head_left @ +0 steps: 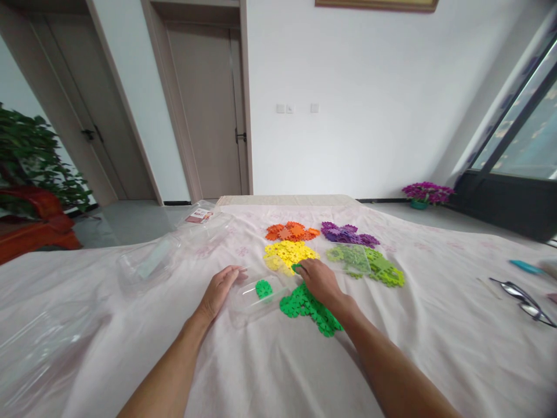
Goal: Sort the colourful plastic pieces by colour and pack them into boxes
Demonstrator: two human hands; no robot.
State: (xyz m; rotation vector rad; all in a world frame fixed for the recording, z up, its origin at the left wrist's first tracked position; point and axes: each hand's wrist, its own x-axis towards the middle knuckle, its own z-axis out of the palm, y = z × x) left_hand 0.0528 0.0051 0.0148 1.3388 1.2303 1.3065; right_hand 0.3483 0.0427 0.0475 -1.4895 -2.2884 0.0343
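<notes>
Plastic packaging (150, 264): lies along the left of the desk (287, 200), apart from both hands; looks thin and easily knocked.
Left grip (221, 288): rests at the left end of the transparent box, with fingers loosely bent, seemingly touching the rim; cannot tell whether pinching it.
Transparent box (242, 310): sits between the hands with one loose green disc (263, 289) showing through; probably light, stiff and slick — apt to skid, so best steadied by a short end.
Yellow heap (291, 255): lies just beyond the box, close enough to mix colours if brushed.
Orange heap (291, 231): lies behind the yellow, likewise loose.
Green heap (298, 303): spreads right of the box, partly beneath the right wrist; likely feather-light, thin and bendy, best taken by the notched rims.
Right grip (319, 280): nearly closed, apparently pinching a held disc (296, 268) at the fingertips, near the yellow.
Purple heap (348, 234): sits at the far right of the group.
Lime heap (387, 268): lies partly under a transparent plastic piece (359, 259), near the right wrist — easily dragged.
Glasses (524, 302): lie far right, with ample cloth (439, 348) between for moving.
</notes>
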